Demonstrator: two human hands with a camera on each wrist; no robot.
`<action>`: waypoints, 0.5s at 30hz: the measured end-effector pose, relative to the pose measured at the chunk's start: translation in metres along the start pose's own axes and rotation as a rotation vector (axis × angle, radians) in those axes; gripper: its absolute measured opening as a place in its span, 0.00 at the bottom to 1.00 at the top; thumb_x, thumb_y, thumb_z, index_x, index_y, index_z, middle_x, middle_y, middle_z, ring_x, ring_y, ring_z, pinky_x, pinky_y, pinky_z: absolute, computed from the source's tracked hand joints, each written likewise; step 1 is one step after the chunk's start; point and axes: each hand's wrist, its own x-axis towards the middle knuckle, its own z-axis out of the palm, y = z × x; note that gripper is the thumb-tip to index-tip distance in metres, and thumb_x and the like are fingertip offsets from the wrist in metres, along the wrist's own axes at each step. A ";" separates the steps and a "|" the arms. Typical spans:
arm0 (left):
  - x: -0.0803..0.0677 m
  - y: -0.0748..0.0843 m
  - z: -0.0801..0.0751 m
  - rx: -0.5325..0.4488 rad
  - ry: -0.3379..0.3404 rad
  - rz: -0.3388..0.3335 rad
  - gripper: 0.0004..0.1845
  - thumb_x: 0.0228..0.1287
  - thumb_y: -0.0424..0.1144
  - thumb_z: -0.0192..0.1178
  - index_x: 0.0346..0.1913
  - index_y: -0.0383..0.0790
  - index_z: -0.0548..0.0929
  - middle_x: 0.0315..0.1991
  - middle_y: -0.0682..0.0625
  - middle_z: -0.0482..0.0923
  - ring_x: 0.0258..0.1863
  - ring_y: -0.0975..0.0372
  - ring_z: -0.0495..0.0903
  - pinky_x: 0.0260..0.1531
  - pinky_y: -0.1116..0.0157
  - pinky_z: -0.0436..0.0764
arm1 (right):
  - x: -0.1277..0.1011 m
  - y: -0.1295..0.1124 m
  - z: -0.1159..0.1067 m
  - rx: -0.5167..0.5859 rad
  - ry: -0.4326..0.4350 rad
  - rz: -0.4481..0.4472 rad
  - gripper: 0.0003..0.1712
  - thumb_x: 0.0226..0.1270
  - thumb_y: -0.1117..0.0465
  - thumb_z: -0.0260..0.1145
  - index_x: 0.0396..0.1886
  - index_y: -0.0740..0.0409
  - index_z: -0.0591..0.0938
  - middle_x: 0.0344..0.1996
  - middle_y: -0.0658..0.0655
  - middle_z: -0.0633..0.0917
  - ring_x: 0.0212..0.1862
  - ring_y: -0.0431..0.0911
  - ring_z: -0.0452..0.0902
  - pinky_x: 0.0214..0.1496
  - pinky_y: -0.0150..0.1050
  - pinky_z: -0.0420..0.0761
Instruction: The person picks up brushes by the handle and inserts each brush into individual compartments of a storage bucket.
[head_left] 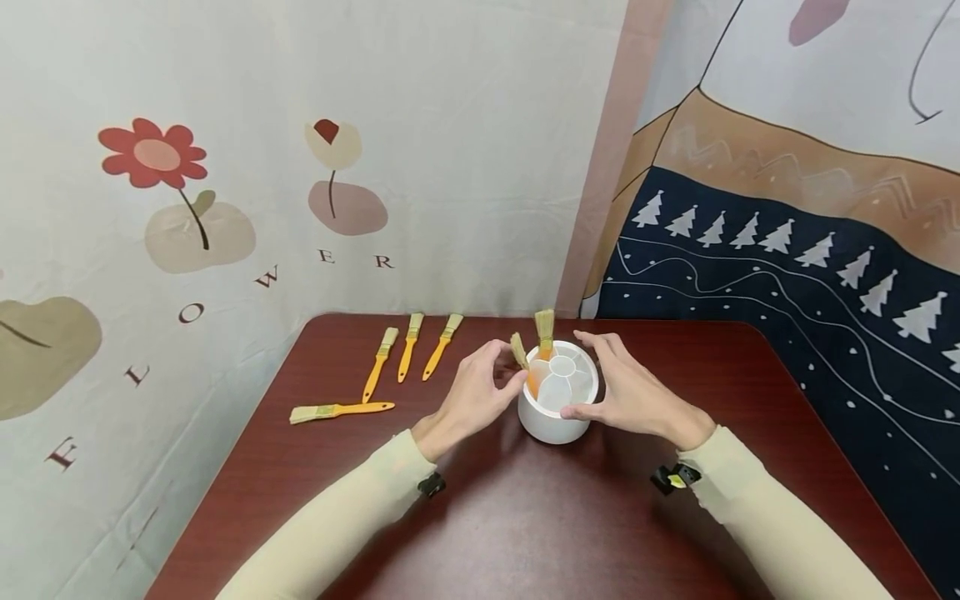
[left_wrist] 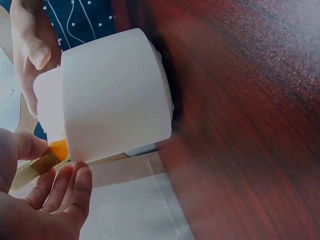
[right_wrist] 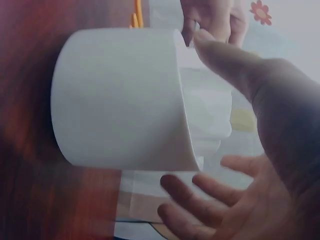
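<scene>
A white round holder (head_left: pixel 557 421) with divided compartments stands on the dark red table (head_left: pixel 525 517). Two yellow-handled brushes stand in it, bristles up: one at the far rim (head_left: pixel 545 332), one leaning at the left rim (head_left: pixel 519 351). My left hand (head_left: pixel 510 367) pinches that leaning brush (left_wrist: pixel 46 160) between thumb and index finger, right by the holder's (left_wrist: pixel 115 95) rim. My right hand (head_left: pixel 592 375) reaches over the holder's right side. Its thumb (right_wrist: pixel 220 55) touches the rim while its other fingers (right_wrist: pixel 200 192) are spread loose beside the holder (right_wrist: pixel 120 95).
Several more yellow brushes lie on the table to the far left: three side by side (head_left: pixel 409 347) and one crosswise nearer me (head_left: pixel 341 410). Printed cloth hangs behind the table on the left (head_left: pixel 225 208) and right (head_left: pixel 787 250).
</scene>
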 end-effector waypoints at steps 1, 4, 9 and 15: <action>0.001 0.000 0.000 0.001 0.000 0.001 0.15 0.80 0.33 0.74 0.62 0.35 0.86 0.56 0.40 0.92 0.53 0.53 0.95 0.57 0.60 0.96 | 0.001 0.002 -0.002 0.013 -0.008 -0.016 0.73 0.60 0.33 0.92 0.94 0.54 0.62 0.81 0.65 0.73 0.73 0.59 0.80 0.73 0.65 0.89; 0.003 0.000 0.001 0.007 0.000 0.002 0.14 0.80 0.32 0.73 0.62 0.35 0.86 0.55 0.40 0.92 0.53 0.53 0.95 0.57 0.60 0.95 | 0.005 0.006 -0.007 0.042 -0.041 -0.057 0.72 0.61 0.36 0.93 0.95 0.51 0.63 0.81 0.63 0.74 0.72 0.59 0.79 0.74 0.65 0.89; 0.004 0.000 0.002 0.025 -0.002 -0.006 0.13 0.81 0.33 0.72 0.61 0.36 0.86 0.54 0.41 0.92 0.53 0.54 0.94 0.57 0.59 0.95 | 0.011 0.015 -0.010 0.067 -0.099 -0.095 0.71 0.60 0.39 0.94 0.95 0.51 0.64 0.82 0.61 0.74 0.74 0.59 0.79 0.75 0.68 0.88; 0.005 0.002 0.002 0.044 -0.016 -0.025 0.13 0.82 0.34 0.72 0.62 0.35 0.86 0.55 0.41 0.91 0.53 0.53 0.93 0.58 0.56 0.95 | 0.013 0.021 -0.011 0.075 -0.147 -0.097 0.70 0.61 0.39 0.94 0.94 0.52 0.65 0.82 0.59 0.75 0.78 0.58 0.77 0.80 0.71 0.84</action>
